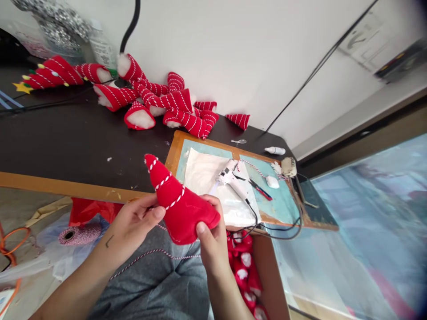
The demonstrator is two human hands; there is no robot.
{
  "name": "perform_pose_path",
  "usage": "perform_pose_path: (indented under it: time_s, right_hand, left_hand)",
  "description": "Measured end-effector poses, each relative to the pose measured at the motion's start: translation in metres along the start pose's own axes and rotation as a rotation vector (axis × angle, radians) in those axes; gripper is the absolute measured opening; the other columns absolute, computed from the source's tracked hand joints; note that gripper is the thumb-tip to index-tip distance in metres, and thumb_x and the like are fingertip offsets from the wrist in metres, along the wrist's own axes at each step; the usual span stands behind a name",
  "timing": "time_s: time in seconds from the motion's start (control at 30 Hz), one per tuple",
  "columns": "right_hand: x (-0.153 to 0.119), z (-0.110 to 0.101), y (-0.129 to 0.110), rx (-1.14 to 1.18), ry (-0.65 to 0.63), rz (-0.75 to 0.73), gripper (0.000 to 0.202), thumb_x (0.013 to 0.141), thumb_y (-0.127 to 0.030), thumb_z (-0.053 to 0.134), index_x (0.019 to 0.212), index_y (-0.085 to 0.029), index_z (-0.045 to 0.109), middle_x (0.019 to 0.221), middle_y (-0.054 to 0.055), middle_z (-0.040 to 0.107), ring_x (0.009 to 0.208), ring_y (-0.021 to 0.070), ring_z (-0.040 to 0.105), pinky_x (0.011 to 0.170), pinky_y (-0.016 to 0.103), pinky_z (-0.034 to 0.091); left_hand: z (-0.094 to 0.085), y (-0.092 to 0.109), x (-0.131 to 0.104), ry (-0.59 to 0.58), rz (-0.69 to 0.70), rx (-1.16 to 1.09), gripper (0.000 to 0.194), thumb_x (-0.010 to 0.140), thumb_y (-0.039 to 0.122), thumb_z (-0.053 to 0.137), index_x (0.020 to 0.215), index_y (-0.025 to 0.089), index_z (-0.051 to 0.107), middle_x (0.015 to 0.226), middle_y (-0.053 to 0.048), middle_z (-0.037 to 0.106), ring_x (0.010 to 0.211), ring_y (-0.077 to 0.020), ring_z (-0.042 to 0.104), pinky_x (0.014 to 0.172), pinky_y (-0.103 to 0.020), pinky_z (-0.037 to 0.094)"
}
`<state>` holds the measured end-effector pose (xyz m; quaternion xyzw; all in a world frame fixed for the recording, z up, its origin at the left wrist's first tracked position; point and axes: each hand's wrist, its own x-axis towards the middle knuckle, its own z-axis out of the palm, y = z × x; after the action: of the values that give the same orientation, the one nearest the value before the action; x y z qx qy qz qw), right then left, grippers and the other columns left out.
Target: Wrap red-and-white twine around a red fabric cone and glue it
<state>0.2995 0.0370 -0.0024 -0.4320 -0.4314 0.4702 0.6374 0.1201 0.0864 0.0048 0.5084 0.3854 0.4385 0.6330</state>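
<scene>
Both hands hold a red felt cone (pixel 187 213) above my lap, its narrow tip pointing up and left. Red-and-white twisted cord (pixel 163 181) winds around the upper part; the wide lower part is bare red. My left hand (pixel 142 218) pinches the cone's left side near the lowest cord turn. Around the wide end on the right, my right hand (pixel 211 226) is closed, thumb in front and fingers behind. Loose cord (pixel 156 251) hangs below and crosses my grey trousers. A white glue gun (pixel 233 180) lies on white paper (pixel 202 171) beyond my right hand.
Cord-wrapped red cones (pixel 167 100) are heaped along the wall on the dark table (pixel 66 142). Scissors (pixel 262 190) lie beside the glue gun. A cord spool (pixel 80 234) is at lower left; a box (pixel 271 271) of red pieces stands below the table.
</scene>
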Motion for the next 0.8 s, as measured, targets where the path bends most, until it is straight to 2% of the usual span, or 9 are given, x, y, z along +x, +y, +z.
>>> perform_pose_path:
  time_s: [0.1, 0.17, 0.23, 0.33, 0.43, 0.53, 0.6, 0.7, 0.8]
  right_hand:
    - [0.003, -0.004, 0.003, -0.255, 0.118, -0.216, 0.048, 0.087, -0.042, 0.085, 0.127, -0.030, 0.061, 0.125, 0.004, 0.064, 0.117, 0.0246, 0.063, 0.102, 0.039, 0.050]
    - [0.006, -0.008, 0.004, -0.459, 0.170, -0.379, 0.050, 0.086, -0.032, 0.086, 0.129, -0.031, 0.060, 0.129, 0.006, 0.060, 0.125, 0.0268, 0.058, 0.107, 0.043, 0.047]
    - [0.008, -0.010, 0.004, -0.579, 0.186, -0.470, 0.051, 0.085, -0.026, 0.085, 0.130, -0.031, 0.060, 0.128, 0.006, 0.057, 0.125, 0.0275, 0.057, 0.106, 0.045, 0.047]
    - [0.008, -0.011, 0.004, -0.589, 0.193, -0.488, 0.053, 0.084, -0.024, 0.085, 0.130, -0.033, 0.060, 0.128, 0.006, 0.056, 0.124, 0.0267, 0.056, 0.105, 0.043, 0.048]
    - [0.006, -0.009, 0.006, -0.395, 0.195, -0.369, 0.050, 0.083, -0.028, 0.088, 0.126, -0.033, 0.063, 0.128, 0.004, 0.059, 0.125, 0.0255, 0.058, 0.107, 0.041, 0.047]
    - [0.003, -0.005, 0.004, 0.008, 0.133, -0.091, 0.048, 0.082, -0.043, 0.090, 0.121, -0.030, 0.065, 0.121, 0.004, 0.066, 0.112, 0.0239, 0.065, 0.100, 0.037, 0.052]
    - [0.001, -0.001, 0.002, 0.224, 0.083, 0.082, 0.051, 0.080, -0.050, 0.090, 0.118, -0.027, 0.067, 0.114, 0.004, 0.070, 0.103, 0.0234, 0.068, 0.094, 0.036, 0.054]
    - [-0.001, 0.004, 0.001, 0.388, 0.003, 0.259, 0.049, 0.079, -0.054, 0.089, 0.115, -0.025, 0.071, 0.107, 0.004, 0.074, 0.096, 0.0239, 0.071, 0.092, 0.036, 0.057]
    - [-0.002, 0.009, 0.008, 0.460, -0.076, 0.388, 0.050, 0.084, -0.061, 0.083, 0.117, -0.024, 0.073, 0.110, 0.006, 0.078, 0.097, 0.0266, 0.073, 0.093, 0.041, 0.058]
  left_hand:
    - [-0.003, 0.001, -0.003, 0.248, 0.062, 0.223, 0.038, 0.084, 0.060, 0.082, 0.099, 0.025, 0.078, 0.082, -0.003, 0.074, 0.073, -0.0216, 0.067, 0.063, -0.026, 0.053]
    - [-0.005, 0.000, -0.008, 0.351, 0.117, 0.339, 0.029, 0.087, 0.053, 0.081, 0.089, 0.025, 0.075, 0.079, -0.001, 0.070, 0.069, -0.0182, 0.062, 0.060, -0.025, 0.050]
    - [-0.007, 0.001, -0.014, 0.385, 0.162, 0.383, 0.025, 0.089, 0.048, 0.079, 0.084, 0.025, 0.073, 0.080, 0.000, 0.069, 0.070, -0.0172, 0.060, 0.062, -0.025, 0.048]
    - [-0.007, 0.002, -0.020, 0.388, 0.179, 0.404, 0.021, 0.092, 0.045, 0.076, 0.086, 0.026, 0.072, 0.084, 0.001, 0.068, 0.073, -0.0170, 0.057, 0.064, -0.027, 0.046]
    - [-0.004, 0.001, -0.018, 0.368, 0.162, 0.394, 0.027, 0.090, 0.050, 0.077, 0.081, 0.025, 0.071, 0.080, 0.000, 0.065, 0.069, -0.0167, 0.054, 0.059, -0.027, 0.042]
    - [-0.002, -0.002, -0.011, 0.351, 0.094, 0.279, 0.033, 0.084, 0.056, 0.082, 0.089, 0.024, 0.074, 0.081, -0.001, 0.068, 0.069, -0.0168, 0.057, 0.059, -0.026, 0.046]
    - [-0.001, -0.005, -0.007, 0.292, 0.042, 0.133, 0.041, 0.080, 0.059, 0.086, 0.101, 0.025, 0.076, 0.086, -0.002, 0.071, 0.076, -0.0189, 0.064, 0.066, -0.027, 0.053]
    - [0.004, -0.009, -0.004, 0.116, -0.001, -0.091, 0.058, 0.071, 0.065, 0.091, 0.110, 0.025, 0.078, 0.098, -0.008, 0.078, 0.090, -0.0275, 0.074, 0.078, -0.035, 0.063]
    - [0.011, -0.007, -0.005, 0.070, -0.064, -0.234, 0.066, 0.065, 0.070, 0.094, 0.110, 0.025, 0.079, 0.112, -0.011, 0.079, 0.103, -0.0335, 0.075, 0.084, -0.039, 0.064]
